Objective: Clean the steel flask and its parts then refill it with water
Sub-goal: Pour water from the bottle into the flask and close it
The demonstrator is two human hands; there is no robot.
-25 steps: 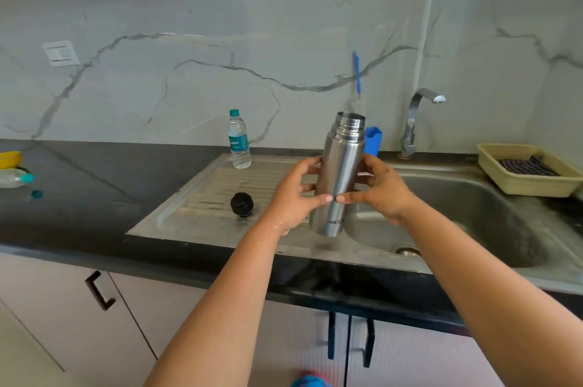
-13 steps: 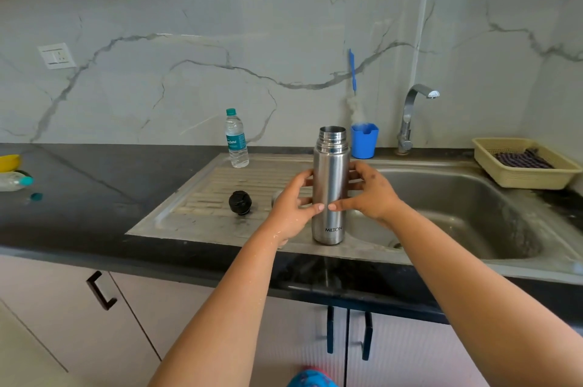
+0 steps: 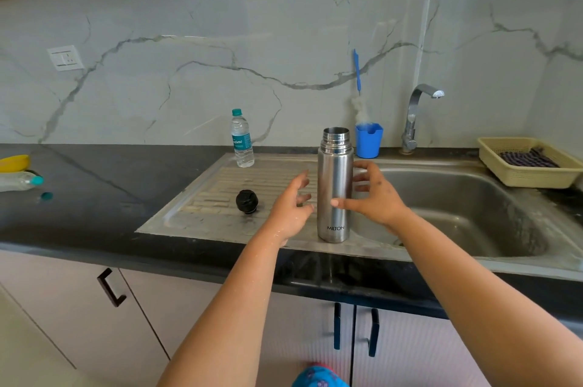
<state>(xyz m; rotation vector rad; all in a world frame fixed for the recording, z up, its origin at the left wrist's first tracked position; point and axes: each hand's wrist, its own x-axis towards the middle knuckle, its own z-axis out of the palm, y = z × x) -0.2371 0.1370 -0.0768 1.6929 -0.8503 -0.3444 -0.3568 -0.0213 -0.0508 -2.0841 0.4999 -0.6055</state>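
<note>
Head view: your steel flask (image 3: 335, 188) stands upright and uncapped on the sink's draining board (image 3: 220, 197), at the front edge beside the basin (image 3: 467, 213).
Your left hand (image 3: 291, 208) hovers just left of the flask, fingers spread and holding nothing; your right hand (image 3: 377, 197) is spread too, its thumb tip touching the flask wall. The black cap (image 3: 247, 201) lies on the board to the left; a plastic water bottle (image 3: 242, 139) stands behind it, on the tabletop (image 3: 94, 197) side.

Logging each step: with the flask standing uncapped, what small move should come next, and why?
Probably the left hand reaches for the plastic water bottle: the flask stands upright and open on the drainboard, both hands are free.
</note>
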